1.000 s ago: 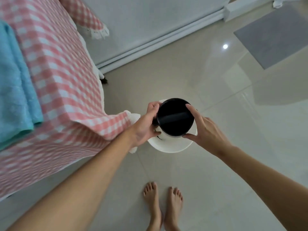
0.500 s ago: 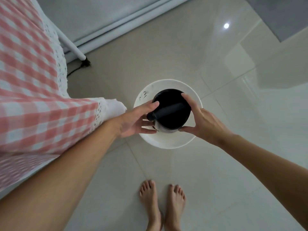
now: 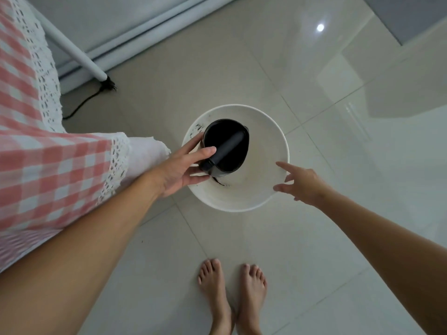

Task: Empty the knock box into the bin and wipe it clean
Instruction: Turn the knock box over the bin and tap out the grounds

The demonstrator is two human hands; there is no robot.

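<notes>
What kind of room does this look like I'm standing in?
Probably a room in a home, maybe a kitchen or dining area: glossy floor tiles, bare feet, a pink checked tablecloth with lace trim, and a small white bin on the floor.

One black knock box (image 3: 226, 147) with one bar across it. One white bin (image 3: 263, 141) on the floor. Two hands: the left hand (image 3: 181, 169) and the right hand (image 3: 301, 183). Two bare feet (image 3: 232, 293) near. One checked tablecloth (image 3: 48, 160) at left. One black cable (image 3: 89, 99) far left.
</notes>
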